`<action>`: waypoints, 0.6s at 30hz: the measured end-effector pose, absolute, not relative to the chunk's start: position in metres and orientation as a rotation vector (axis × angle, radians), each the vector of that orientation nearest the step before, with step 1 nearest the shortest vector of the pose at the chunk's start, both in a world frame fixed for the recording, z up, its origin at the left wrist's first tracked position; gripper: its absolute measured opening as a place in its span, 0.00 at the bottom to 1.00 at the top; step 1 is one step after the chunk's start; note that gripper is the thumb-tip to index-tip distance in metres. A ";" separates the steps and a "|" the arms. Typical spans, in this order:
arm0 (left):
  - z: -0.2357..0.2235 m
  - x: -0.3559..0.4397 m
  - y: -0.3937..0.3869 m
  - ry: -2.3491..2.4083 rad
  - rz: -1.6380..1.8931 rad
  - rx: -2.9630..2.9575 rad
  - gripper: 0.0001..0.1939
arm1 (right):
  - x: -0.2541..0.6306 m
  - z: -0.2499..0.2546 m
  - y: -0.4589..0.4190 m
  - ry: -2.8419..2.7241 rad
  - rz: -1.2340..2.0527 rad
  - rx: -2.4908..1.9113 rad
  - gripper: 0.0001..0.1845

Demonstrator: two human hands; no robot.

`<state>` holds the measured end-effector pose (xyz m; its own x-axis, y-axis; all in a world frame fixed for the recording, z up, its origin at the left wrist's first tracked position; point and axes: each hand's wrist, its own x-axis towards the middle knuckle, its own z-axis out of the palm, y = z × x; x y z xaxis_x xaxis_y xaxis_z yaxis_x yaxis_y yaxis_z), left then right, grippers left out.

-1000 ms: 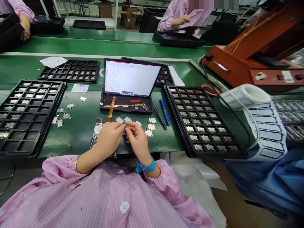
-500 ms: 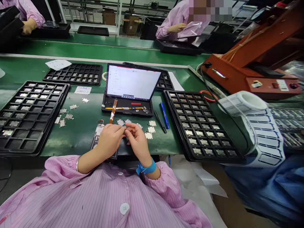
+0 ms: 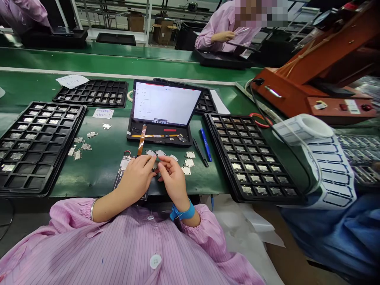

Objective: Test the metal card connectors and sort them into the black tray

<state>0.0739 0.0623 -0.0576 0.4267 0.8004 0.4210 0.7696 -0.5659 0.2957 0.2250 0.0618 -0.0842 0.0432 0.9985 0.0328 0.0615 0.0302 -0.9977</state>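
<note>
My left hand [image 3: 135,176] is closed over the near end of a circuit board [image 3: 122,169] with a copper-coloured flex cable [image 3: 141,140] running up to the screen. Close beside it, my right hand [image 3: 173,180], with a blue band at the wrist, has its thumb and fingers curled in a pinch. A small silvery piece [image 3: 154,166] shows in the gap between my hands; which fingers grip it is hidden. Several small silvery plates [image 3: 190,154] lie beyond and to the right of my fingers. The lit screen [image 3: 166,102] leans up in a black case [image 3: 160,141].
Black compartment trays with small boards stand at left [image 3: 44,154] and right [image 3: 252,158]. Tweezers [image 3: 201,153] and a blue pen [image 3: 206,144] lie beside the right tray. Loose boards [image 3: 86,146] lie at left. An orange machine [image 3: 314,95] and a label roll [image 3: 317,126] stand at right.
My hands have drawn slightly apart, so the small silvery piece shows between them. The whole view has shifted a little. At far left, a co-worker's hand has gone out of sight.
</note>
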 end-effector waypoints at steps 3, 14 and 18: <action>-0.061 0.060 0.051 1.407 0.947 2.569 0.19 | 0.225 -0.084 0.061 -1.229 1.133 -1.252 0.15; -0.078 0.027 0.038 1.378 1.351 2.370 0.12 | 0.226 -0.084 0.060 -1.230 1.128 -1.321 0.14; -0.076 0.029 0.037 1.363 1.369 2.362 0.12 | 0.226 -0.083 0.059 -1.227 1.125 -1.339 0.14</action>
<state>0.0286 0.0373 -0.0764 0.2002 0.7305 0.6529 0.6499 -0.5977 0.4695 0.2263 0.0590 -0.0827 0.0675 0.9975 -0.0220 0.1082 -0.0292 -0.9937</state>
